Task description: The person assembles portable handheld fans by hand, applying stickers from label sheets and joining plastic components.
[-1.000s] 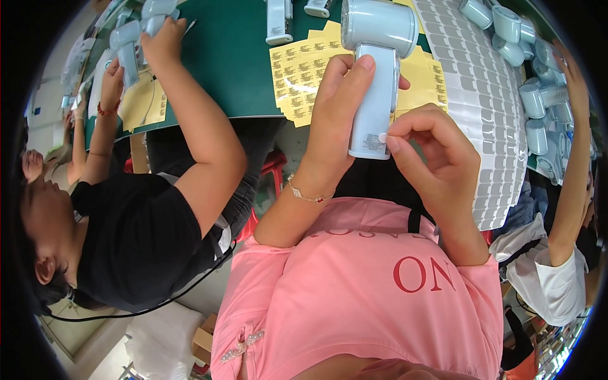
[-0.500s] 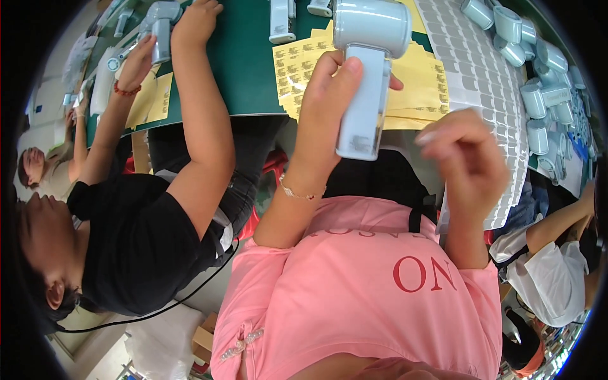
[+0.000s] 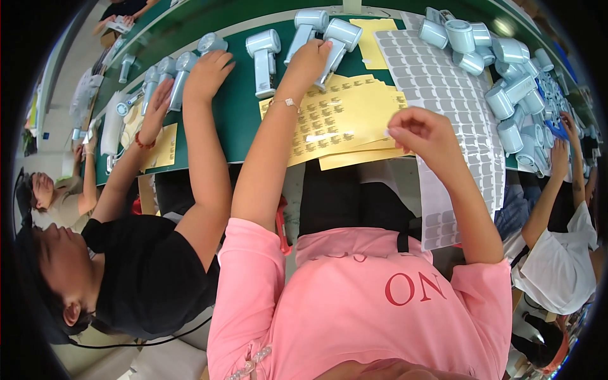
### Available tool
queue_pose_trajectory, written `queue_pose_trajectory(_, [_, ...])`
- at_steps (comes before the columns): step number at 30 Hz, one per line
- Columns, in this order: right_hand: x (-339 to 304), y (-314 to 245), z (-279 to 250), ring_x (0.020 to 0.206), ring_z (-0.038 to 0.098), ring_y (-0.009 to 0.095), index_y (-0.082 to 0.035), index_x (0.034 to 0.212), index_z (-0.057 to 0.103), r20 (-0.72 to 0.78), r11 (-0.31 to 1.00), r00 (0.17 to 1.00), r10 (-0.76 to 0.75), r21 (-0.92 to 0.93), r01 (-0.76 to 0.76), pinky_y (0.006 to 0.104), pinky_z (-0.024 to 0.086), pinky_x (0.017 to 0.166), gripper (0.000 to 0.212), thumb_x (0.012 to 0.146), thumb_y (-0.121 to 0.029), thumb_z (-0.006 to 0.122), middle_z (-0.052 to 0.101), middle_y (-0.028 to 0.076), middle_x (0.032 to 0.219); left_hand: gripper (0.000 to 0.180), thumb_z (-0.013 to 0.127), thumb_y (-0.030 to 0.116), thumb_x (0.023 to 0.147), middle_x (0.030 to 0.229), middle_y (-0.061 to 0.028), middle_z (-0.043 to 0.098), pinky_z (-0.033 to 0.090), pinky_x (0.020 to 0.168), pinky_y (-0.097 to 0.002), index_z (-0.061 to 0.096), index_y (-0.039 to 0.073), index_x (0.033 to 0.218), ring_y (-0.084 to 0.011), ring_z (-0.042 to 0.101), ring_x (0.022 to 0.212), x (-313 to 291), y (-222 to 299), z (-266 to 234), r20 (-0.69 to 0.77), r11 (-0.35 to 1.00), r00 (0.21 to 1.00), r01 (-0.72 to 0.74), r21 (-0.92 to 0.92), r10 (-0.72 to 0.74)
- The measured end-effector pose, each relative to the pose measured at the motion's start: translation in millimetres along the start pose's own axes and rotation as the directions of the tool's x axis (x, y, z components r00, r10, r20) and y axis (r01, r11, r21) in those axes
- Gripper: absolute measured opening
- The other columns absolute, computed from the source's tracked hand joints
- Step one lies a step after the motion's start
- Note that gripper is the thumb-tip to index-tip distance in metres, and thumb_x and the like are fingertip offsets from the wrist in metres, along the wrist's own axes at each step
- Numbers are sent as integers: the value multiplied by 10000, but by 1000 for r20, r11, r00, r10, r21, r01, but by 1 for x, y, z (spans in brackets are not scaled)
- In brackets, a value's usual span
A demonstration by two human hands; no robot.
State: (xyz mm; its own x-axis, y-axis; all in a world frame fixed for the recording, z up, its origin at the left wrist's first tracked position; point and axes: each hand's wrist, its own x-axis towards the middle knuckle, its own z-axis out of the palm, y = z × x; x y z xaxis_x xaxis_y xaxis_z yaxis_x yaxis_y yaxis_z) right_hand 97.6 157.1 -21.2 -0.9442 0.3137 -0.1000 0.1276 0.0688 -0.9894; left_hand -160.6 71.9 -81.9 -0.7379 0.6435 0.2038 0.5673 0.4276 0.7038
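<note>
At the far side of the table my left hand [image 3: 309, 66] is closed round the handle of a light-blue handheld fan [image 3: 342, 33], shaped like a small hair dryer. Two similar fans, a standing-apart fan [image 3: 263, 43] and a closer fan [image 3: 310, 20], lie left of it. My right hand [image 3: 423, 132] hovers over the right edge of the yellow label sheets [image 3: 342, 117], thumb and fingertips pinched together. A small pale spot shows at those fingertips; whether it is a label or a nail I cannot make out.
A long sheet of grey stickers [image 3: 443, 82] hangs over the table's front edge. Many fans [image 3: 506, 98] are heaped at the right. On the left a co-worker's hands [image 3: 206, 76] handle more fans [image 3: 185, 63]. Another person's hands [image 3: 560, 149] reach in at the far right.
My left hand has carried the fan from close in front of me to the far side of the table. My right hand has shifted slightly left, its fingers now pinched.
</note>
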Motion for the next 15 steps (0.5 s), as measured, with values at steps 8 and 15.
queue_pose_trajectory(8, [40, 21, 34, 608, 458, 30, 0, 838, 621, 102, 940, 993, -60, -329, 90, 185, 394, 567, 77, 789, -57, 637, 574, -15, 694, 268, 608, 278, 828, 773, -118, 607, 489, 595, -360, 527, 25, 868, -288, 590, 675, -38, 35, -19, -391, 828, 806, -203, 523, 445])
queue_pose_trajectory(15, [42, 39, 37, 662, 602, 255, -1, 776, 604, 56, 821, 962, -266, -510, 256, 333, 472, 592, 85, 759, -83, 616, 599, 111, 741, 161, 605, 165, 821, 769, -100, 642, 473, 634, -387, 572, 66, 944, -281, 600, 742, -122, 59, -32, -47, 997, 999, -7, 82, 11])
